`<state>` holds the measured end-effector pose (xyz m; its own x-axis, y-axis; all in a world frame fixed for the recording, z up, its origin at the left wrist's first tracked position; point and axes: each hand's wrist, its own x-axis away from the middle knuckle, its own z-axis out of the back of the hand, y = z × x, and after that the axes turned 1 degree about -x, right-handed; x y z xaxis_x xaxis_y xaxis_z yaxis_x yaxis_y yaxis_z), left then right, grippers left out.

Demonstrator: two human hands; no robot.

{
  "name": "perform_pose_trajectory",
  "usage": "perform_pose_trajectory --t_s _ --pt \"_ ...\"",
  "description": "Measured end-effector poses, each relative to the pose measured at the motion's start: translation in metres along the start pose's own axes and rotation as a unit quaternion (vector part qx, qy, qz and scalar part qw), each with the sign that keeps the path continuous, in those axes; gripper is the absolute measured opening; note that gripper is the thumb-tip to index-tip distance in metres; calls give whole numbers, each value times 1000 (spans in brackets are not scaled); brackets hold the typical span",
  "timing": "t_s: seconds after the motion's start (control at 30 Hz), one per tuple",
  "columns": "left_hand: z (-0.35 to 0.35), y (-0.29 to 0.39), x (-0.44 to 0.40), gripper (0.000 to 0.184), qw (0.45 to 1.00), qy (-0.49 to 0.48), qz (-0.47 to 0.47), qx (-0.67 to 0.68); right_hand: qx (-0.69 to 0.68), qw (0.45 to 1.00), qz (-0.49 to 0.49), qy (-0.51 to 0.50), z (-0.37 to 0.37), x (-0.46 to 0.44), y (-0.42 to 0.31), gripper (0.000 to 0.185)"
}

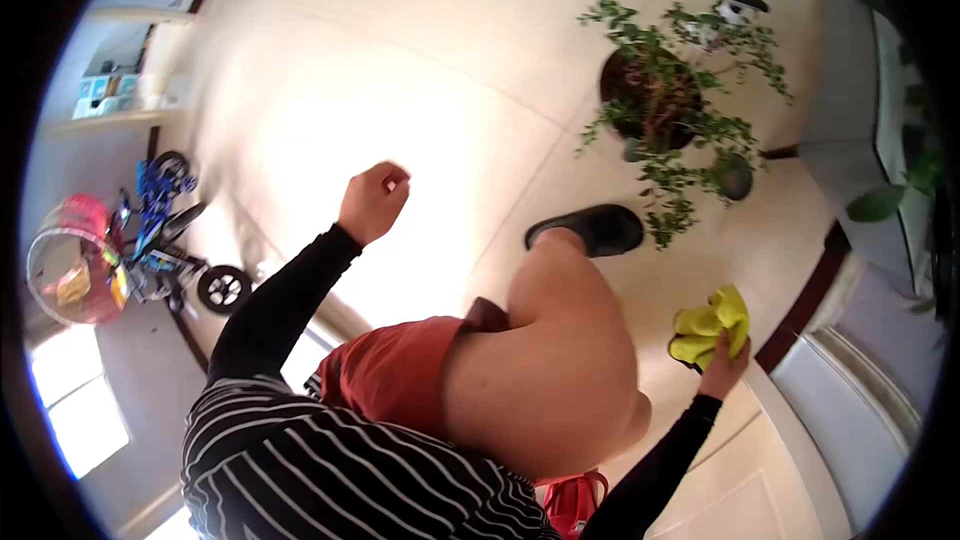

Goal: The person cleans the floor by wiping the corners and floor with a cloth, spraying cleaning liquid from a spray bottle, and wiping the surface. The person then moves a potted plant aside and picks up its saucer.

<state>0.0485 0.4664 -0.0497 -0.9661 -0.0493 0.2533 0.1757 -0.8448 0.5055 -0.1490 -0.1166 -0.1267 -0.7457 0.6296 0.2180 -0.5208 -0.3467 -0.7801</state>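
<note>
A crumpled yellow cloth (708, 330) with a dark edge is gripped in my right hand (725, 370), held out beside my bent leg. Out over the bright floor, my left hand (375, 202) is curled into a loose fist, and I see nothing in it. Black sleeves cover both forearms. A dark slipper (600, 230) is on my foot, close to a potted plant (655, 100) with trailing green stems. Part of the pot is hidden by leaves.
A child's bicycle (165, 210) and a pink basket (90, 260) stand at the left, below a shelf (120, 123) with small boxes. A red bag (575, 502) lies behind my leg. A white door frame (800, 430) and grey furniture (850, 120) edge the right.
</note>
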Motion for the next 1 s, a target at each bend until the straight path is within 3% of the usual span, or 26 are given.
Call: perform_pose_trajectory --t_s 0.1,0.2,0.3,0.37,0.5,0.63,0.7,0.77,0.87,0.97,1.0 --pt "-28 -14 1 13 996 -71 -36 -34 -58 997 -51 25 -12 4 -7 28" --pt "-44 19 -20 14 998 -13 -66 12 -55 997 -42 32 -12 8 -10 27" --pt "-39 72 -77 15 984 110 -139 9 -39 997 -56 46 -7 7 -8 28" --pt "-18 136 -121 15 965 175 -197 14 -43 995 -61 65 -5 6 0 26" --pt "-16 270 -232 16 870 257 -419 36 -55 992 -73 86 3 -1 3 28" --pt "-91 406 -336 40 856 169 -486 -49 -53 988 -76 120 11 -14 -14 29" --pt "-143 459 -368 54 884 95 -418 -186 -50 987 -73 133 15 -22 -21 29" --pt "-195 478 -400 51 866 122 -414 -252 -41 987 -82 133 18 -27 -25 28" --pt "-224 495 -407 62 887 19 -318 -334 -61 983 -95 144 16 -28 -19 31" --pt "-226 502 -418 48 874 -115 -245 -403 -50 980 -118 154 13 -25 -10 30" --pt "-228 499 -417 44 878 -90 -255 -395 -60 980 -112 153 11 -22 -5 31"
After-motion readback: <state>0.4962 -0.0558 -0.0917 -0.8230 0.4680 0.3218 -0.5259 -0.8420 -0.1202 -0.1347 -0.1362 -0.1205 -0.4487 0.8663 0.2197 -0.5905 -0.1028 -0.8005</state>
